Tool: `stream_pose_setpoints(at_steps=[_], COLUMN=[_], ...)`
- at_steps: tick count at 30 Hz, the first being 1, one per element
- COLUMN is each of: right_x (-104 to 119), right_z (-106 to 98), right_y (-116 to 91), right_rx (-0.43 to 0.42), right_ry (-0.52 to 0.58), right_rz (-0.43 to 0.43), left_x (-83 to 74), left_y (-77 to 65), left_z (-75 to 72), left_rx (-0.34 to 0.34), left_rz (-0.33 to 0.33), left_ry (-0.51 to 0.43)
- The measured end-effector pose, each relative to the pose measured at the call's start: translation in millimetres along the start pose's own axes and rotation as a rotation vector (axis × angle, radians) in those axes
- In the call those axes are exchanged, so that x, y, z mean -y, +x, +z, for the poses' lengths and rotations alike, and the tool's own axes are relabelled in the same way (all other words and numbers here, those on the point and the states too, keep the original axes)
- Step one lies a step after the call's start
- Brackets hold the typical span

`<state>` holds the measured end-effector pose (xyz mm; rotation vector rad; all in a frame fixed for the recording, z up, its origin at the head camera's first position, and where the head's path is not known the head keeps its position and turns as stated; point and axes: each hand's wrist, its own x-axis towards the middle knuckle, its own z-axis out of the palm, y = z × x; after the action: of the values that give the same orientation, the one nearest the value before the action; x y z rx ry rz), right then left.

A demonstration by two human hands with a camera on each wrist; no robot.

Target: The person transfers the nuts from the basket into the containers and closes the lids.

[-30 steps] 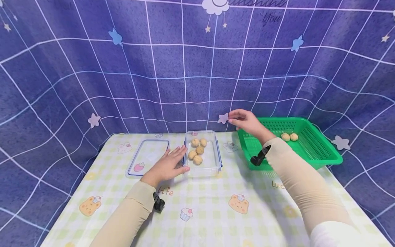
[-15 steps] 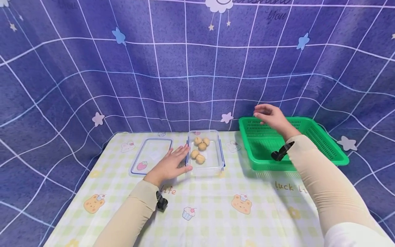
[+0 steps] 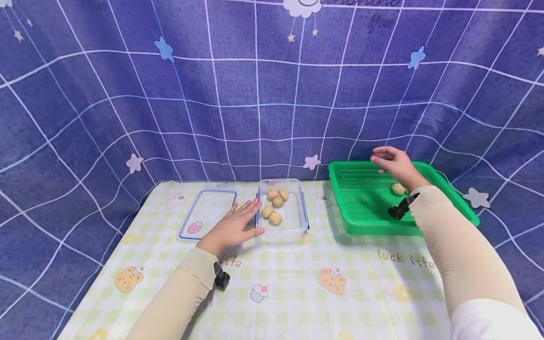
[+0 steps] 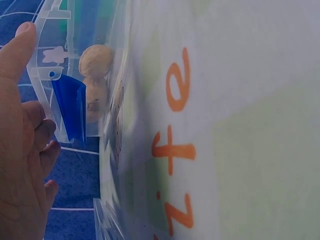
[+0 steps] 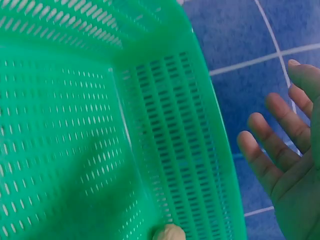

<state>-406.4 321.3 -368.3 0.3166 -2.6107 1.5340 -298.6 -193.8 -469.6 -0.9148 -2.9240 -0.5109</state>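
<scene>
Several walnuts [image 3: 276, 218] lie in a clear plastic box [image 3: 293, 229] with blue side clips. Against the box's left side rests my left hand [image 3: 233, 226], its fingers spread; in the left wrist view, the thumb and fingers lie along the wall by the blue clip [image 4: 70, 107]. My right hand [image 3: 395, 163] hovers over the green basket [image 3: 352, 226], fingers loosely bent and nothing between them. One walnut [image 3: 397, 189] shows in the basket below that hand, and the right wrist view catches a walnut [image 5: 170, 233] at its lower edge. The forearm hides part of the basket.
A clear lid [image 3: 208, 215] with a blue seal lies flat left of the box. The checked tablecloth [image 3: 293, 302] covers the table, and a blue curtain [image 3: 272, 123] hangs right behind it.
My right hand has moved rightward, from between box and basket to above the basket. One walnut in the box has shifted slightly. My left hand has stayed at the box.
</scene>
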Motion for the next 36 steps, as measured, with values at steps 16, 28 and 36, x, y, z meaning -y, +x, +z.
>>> stream_pose_setpoints(at_steps=[16, 28, 36], right_x=[-44.8, -66.1, -69.5], right_z=[-19.4, -30.1, -31.4], right_y=[-3.3, -11.3, -12.5], right_rx=[-0.059, -0.02, 0.033], right_ry=[0.007, -0.04, -0.07], right_rz=[0.088, 0.162, 0.201], left_x=[4.5, 2.5, 1.7], left_y=[0.5, 0.0, -1.0], left_z=[2.9, 0.8, -0.6], left_rx=[-0.014, -0.018, -0.017], left_rz=[0.01, 0.006, 0.004], left_ry=[-0.001, 0.008, 0.011])
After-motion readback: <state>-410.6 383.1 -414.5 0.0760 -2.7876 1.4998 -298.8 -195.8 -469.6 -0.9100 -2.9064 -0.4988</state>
